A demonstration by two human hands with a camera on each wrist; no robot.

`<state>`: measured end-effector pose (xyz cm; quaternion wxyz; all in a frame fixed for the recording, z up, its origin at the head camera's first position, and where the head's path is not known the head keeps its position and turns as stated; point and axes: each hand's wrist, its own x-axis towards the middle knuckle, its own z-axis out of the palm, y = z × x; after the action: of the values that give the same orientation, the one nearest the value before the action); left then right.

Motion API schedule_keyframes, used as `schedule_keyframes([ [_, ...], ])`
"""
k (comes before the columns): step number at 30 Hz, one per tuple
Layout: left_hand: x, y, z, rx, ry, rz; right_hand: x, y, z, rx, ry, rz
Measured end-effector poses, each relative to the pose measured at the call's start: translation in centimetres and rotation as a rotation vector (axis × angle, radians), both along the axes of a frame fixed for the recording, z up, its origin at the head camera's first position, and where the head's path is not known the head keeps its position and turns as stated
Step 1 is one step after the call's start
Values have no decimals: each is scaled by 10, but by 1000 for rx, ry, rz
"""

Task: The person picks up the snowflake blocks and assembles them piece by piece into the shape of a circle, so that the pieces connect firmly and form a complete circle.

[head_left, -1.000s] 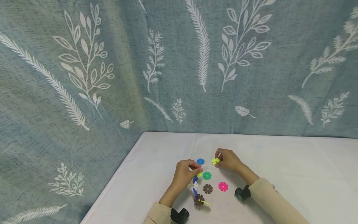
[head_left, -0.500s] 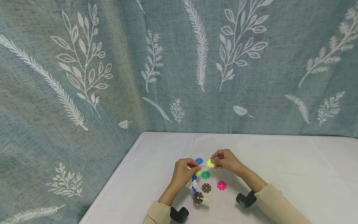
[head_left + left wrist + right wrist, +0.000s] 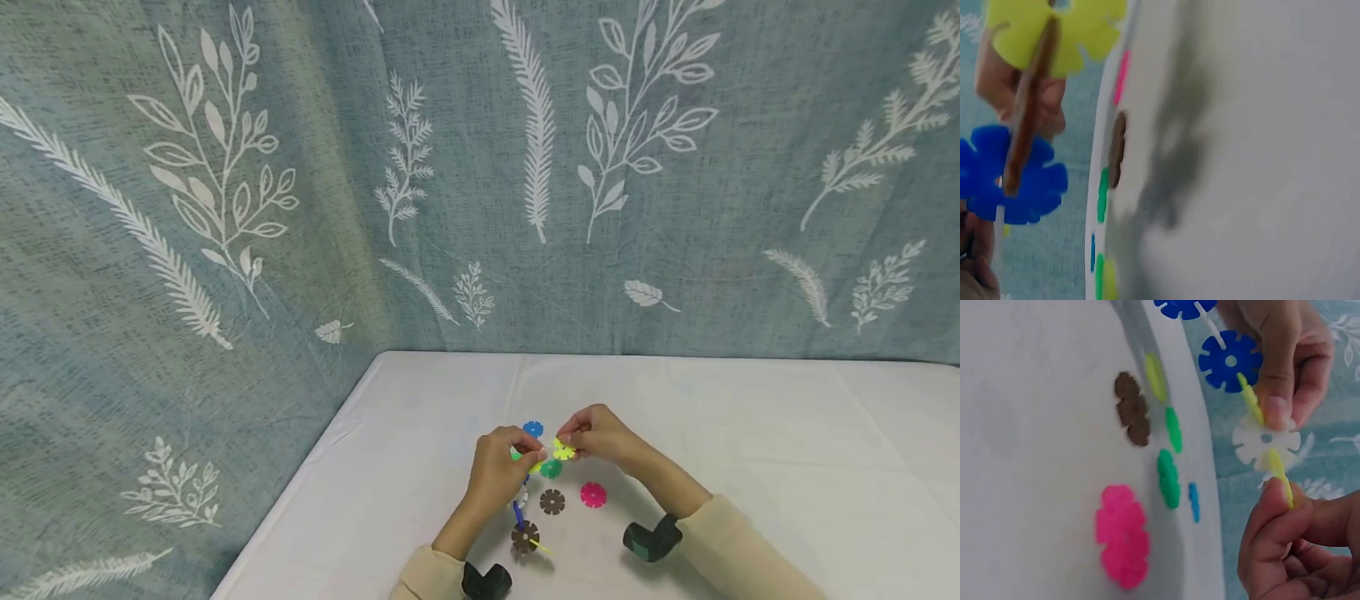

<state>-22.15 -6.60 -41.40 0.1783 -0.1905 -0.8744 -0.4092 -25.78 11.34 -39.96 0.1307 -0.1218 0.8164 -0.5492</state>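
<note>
My left hand (image 3: 498,467) pinches a white notched disc (image 3: 1244,442) at the end of a chain of interlocking flower-shaped discs. Blue discs (image 3: 1230,361), a yellow one and a brown disc (image 3: 525,537) make up other links, hanging below the hand in the head view. Between thumb and fingers, my right hand (image 3: 600,433) holds a single yellow disc (image 3: 1281,474). Its edge overlaps the white disc's rim in the right wrist view. Close up in the left wrist view, a brown disc (image 3: 1030,106) stands edge-on between a yellow disc (image 3: 1085,37) and a blue disc (image 3: 1013,178).
Loose discs lie on the white-covered table (image 3: 750,467): pink (image 3: 593,495), brown (image 3: 552,502), green (image 3: 551,469) and blue (image 3: 533,428). Black wrist cameras (image 3: 652,537) sit below both forearms. A leaf-patterned curtain (image 3: 465,167) hangs behind the table.
My right hand has come left with the yellow disc, up to my left hand. The left hand keeps its pinch on the chain, which has shifted slightly.
</note>
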Motion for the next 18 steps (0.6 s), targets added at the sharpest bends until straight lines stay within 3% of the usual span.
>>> schedule_keyframes([
  [3,3,4,0,-14,-2,-36,1,6,-5,-32,16,44],
  [7,-3,-2,6,7,-168,-124,0,16,-8,-74,61,124],
  [12,-13,-8,10,166,-331,-223,4,14,-7,-105,87,158],
  [15,-12,-6,11,222,-415,-250,8,11,-6,-121,95,187],
  [18,-9,-6,12,241,-455,-227,11,16,-7,-97,120,235],
])
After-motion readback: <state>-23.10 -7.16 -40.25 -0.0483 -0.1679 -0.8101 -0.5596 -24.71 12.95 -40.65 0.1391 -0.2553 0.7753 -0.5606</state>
